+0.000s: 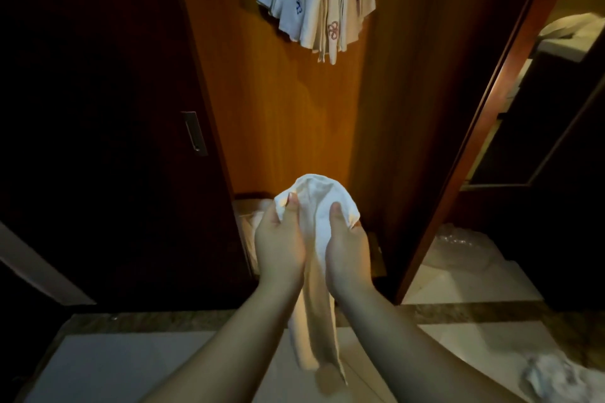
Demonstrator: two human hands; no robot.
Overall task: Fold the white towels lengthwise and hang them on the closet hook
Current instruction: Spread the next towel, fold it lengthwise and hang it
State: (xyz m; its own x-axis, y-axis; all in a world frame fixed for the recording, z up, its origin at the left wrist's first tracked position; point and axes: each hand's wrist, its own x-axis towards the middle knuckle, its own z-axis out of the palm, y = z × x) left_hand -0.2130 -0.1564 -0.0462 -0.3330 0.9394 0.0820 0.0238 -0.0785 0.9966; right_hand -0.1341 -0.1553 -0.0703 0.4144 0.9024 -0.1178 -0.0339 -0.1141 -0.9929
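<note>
Both hands pinch one white towel [316, 216] at its doubled-over top: the left hand [278, 239] with thumb pressed on the left edge, the right hand [347, 249] with thumb on the right edge, fingers curled behind the cloth. The rest hangs limp between the forearms in a narrow strip, below the hung towels [316, 0] bunched high on the closet's wooden back panel [278, 101]. It looks light, soft and floppy, likely to slip open unless held at the fold. Another crumpled towel [553, 376] lies on the floor, low and well right of the hung towels.
</note>
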